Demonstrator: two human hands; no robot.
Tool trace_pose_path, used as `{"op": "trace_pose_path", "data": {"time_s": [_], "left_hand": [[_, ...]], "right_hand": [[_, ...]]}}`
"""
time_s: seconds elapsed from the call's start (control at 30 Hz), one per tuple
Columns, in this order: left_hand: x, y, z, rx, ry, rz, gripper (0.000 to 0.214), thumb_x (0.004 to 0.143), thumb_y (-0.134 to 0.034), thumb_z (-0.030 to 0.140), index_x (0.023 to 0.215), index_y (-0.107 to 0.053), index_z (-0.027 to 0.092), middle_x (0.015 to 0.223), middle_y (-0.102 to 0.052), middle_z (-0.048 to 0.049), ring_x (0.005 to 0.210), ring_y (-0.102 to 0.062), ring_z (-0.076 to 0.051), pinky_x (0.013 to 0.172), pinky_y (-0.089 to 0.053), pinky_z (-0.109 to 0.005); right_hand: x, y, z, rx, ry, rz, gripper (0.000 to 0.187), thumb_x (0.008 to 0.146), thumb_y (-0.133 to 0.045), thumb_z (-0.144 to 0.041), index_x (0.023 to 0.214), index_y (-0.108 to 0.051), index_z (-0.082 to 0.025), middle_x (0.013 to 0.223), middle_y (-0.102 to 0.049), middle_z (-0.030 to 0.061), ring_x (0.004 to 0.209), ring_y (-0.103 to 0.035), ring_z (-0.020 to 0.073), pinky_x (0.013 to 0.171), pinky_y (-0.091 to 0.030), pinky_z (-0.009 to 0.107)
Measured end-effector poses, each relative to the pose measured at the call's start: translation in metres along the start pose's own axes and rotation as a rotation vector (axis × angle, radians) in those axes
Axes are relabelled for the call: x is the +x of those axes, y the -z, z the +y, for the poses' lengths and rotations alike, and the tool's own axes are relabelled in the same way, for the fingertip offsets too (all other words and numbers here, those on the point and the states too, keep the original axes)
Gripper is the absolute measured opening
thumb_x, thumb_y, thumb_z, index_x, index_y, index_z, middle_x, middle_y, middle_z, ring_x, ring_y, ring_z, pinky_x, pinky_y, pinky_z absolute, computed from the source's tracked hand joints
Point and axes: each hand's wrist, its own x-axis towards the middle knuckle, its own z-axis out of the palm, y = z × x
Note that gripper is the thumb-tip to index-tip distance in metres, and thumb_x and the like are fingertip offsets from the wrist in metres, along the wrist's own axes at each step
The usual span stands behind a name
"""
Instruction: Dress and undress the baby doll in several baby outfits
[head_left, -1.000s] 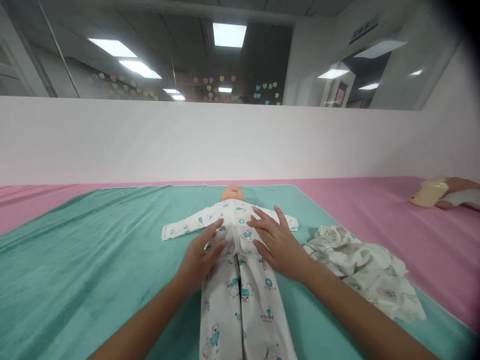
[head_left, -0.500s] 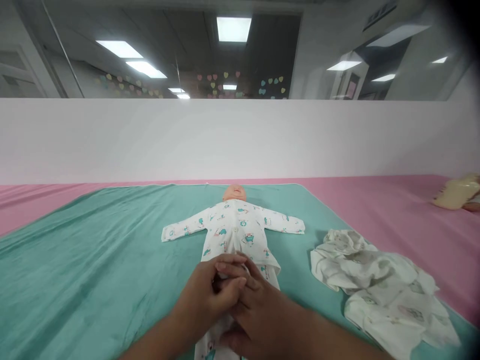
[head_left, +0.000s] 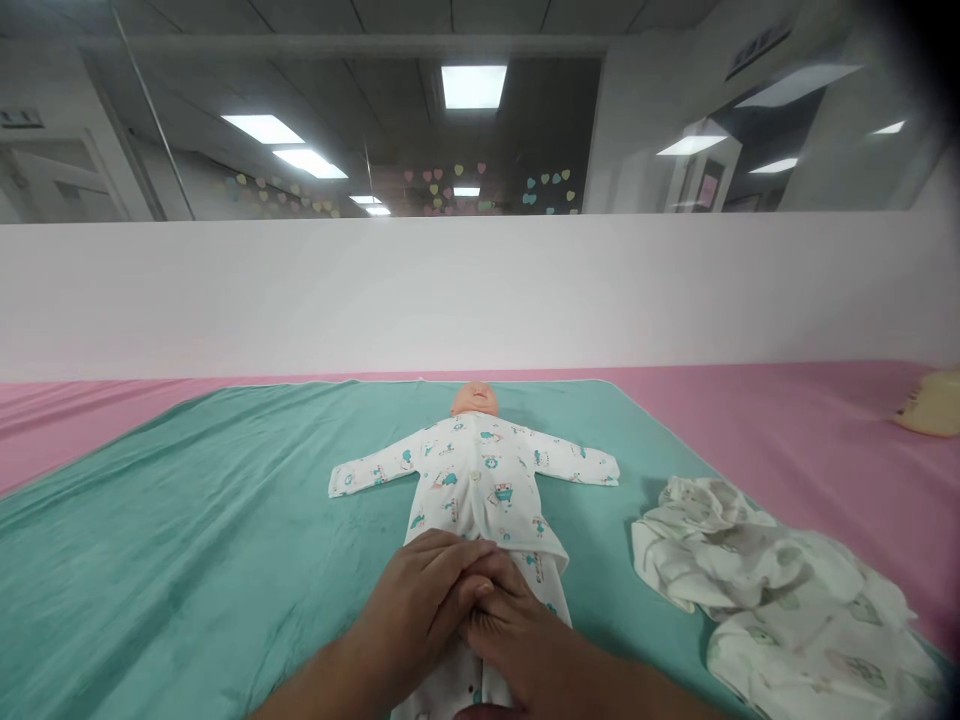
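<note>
A baby doll (head_left: 475,399) lies face up on a teal sheet (head_left: 225,560), arms stretched out sideways. It wears a white printed shirt (head_left: 475,480) with long sleeves and matching white pants (head_left: 551,590). My left hand (head_left: 420,600) and my right hand (head_left: 517,625) are folded together over the doll's lower body, at the shirt's hem. The left fingers lie across the right ones, closed, and no object shows in either hand. Whether they press on the doll or hover above it, I cannot tell. My hands hide part of the pants.
A crumpled white printed cloth (head_left: 780,590) lies on the sheet to the right. Pink bedding (head_left: 787,430) shows around the sheet. At the far right edge is a pale yellow object (head_left: 930,405), partly cut off. A white wall (head_left: 480,290) stands behind, with glass above.
My hands have shifted from loosely interlaced fingers to the left lying over the right. The view has tilted up a little. The doll and the cloth keep their places on the sheet.
</note>
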Motion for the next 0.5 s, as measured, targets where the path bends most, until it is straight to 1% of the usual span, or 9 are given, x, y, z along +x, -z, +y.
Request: {"op": "trace_pose_path", "data": {"time_s": [0.07, 0.17, 0.23, 0.33, 0.37, 0.4, 0.43, 0.47, 0.5], "left_hand": [[0.000, 0.000, 0.002, 0.034, -0.015, 0.026, 0.026, 0.088, -0.043, 0.024, 0.111, -0.054, 0.025, 0.098, -0.065, -0.0024, 0.088, -0.058, -0.015, 0.079, -0.048, -0.028], [0.002, 0.003, 0.009, 0.047, -0.065, 0.085, 0.028, 0.088, -0.043, 0.020, 0.115, -0.051, 0.024, 0.103, -0.065, -0.0023, 0.092, -0.058, -0.014, 0.082, -0.048, -0.026], [0.003, 0.007, 0.012, 0.061, -0.132, 0.059, 0.029, 0.089, -0.041, 0.017, 0.115, -0.050, 0.023, 0.102, -0.065, -0.0022, 0.093, -0.058, -0.013, 0.086, -0.047, -0.027], [0.002, 0.012, 0.013, 0.155, -0.302, -0.022, 0.035, 0.088, -0.040, 0.014, 0.122, -0.047, 0.019, 0.097, -0.065, -0.0057, 0.092, -0.058, -0.016, 0.095, -0.042, -0.038], [0.000, 0.012, 0.012, 0.179, -0.349, -0.039, 0.038, 0.088, -0.040, 0.013, 0.125, -0.045, 0.017, 0.099, -0.064, -0.0076, 0.095, -0.057, -0.018, 0.098, -0.038, -0.043], [-0.002, 0.012, 0.011, 0.170, -0.366, -0.042, 0.041, 0.087, -0.041, 0.014, 0.128, -0.043, 0.016, 0.103, -0.063, -0.0091, 0.097, -0.056, -0.020, 0.100, -0.036, -0.046], [-0.003, 0.010, 0.010, 0.119, -0.329, -0.035, 0.042, 0.087, -0.042, 0.015, 0.129, -0.042, 0.017, 0.106, -0.063, -0.0099, 0.099, -0.056, -0.021, 0.100, -0.035, -0.047], [-0.005, 0.008, 0.009, 0.017, -0.239, -0.017, 0.042, 0.087, -0.041, 0.017, 0.129, -0.042, 0.019, 0.107, -0.062, -0.0094, 0.100, -0.056, -0.021, 0.099, -0.037, -0.045], [-0.006, 0.005, 0.009, -0.136, -0.111, 0.013, 0.040, 0.089, -0.040, 0.021, 0.128, -0.043, 0.021, 0.104, -0.064, -0.0083, 0.097, -0.058, -0.020, 0.096, -0.041, -0.042]], "right_hand": [[0.000, -0.002, 0.000, 0.008, -0.017, -0.001, 0.059, 0.080, -0.044, -0.057, 0.121, -0.049, -0.014, 0.121, -0.052, 0.0111, 0.117, -0.036, 0.0251, 0.106, -0.024, 0.043], [0.000, 0.006, -0.005, 0.040, -0.025, -0.061, 0.058, 0.081, -0.044, -0.056, 0.124, -0.047, -0.017, 0.123, -0.050, 0.0108, 0.118, -0.036, 0.0251, 0.105, -0.025, 0.044], [0.000, 0.016, -0.012, 0.084, -0.041, -0.103, 0.059, 0.081, -0.044, -0.055, 0.126, -0.045, -0.016, 0.126, -0.049, 0.0110, 0.121, -0.034, 0.0254, 0.105, -0.026, 0.043], [0.001, 0.029, -0.021, 0.133, -0.107, -0.158, 0.060, 0.083, -0.043, -0.053, 0.130, -0.042, -0.016, 0.134, -0.042, 0.0111, 0.126, -0.030, 0.0263, 0.106, -0.026, 0.044], [0.001, 0.031, -0.022, 0.135, -0.124, -0.171, 0.059, 0.084, -0.042, -0.052, 0.131, -0.041, -0.016, 0.137, -0.039, 0.0107, 0.127, -0.029, 0.0265, 0.106, -0.026, 0.044], [0.001, 0.032, -0.022, 0.126, -0.129, -0.179, 0.058, 0.084, -0.042, -0.051, 0.131, -0.040, -0.017, 0.137, -0.038, 0.0104, 0.127, -0.029, 0.0265, 0.106, -0.026, 0.044], [0.001, 0.030, -0.020, 0.106, -0.118, -0.173, 0.057, 0.084, -0.043, -0.051, 0.130, -0.042, -0.016, 0.136, -0.040, 0.0105, 0.127, -0.030, 0.0264, 0.106, -0.027, 0.044], [0.002, 0.027, -0.018, 0.075, -0.090, -0.157, 0.056, 0.084, -0.044, -0.050, 0.127, -0.045, -0.015, 0.133, -0.044, 0.0108, 0.126, -0.031, 0.0262, 0.106, -0.027, 0.044], [0.002, 0.022, -0.015, 0.033, -0.051, -0.123, 0.052, 0.083, -0.045, -0.049, 0.123, -0.048, -0.015, 0.128, -0.049, 0.0105, 0.125, -0.032, 0.0256, 0.106, -0.027, 0.044]]}}
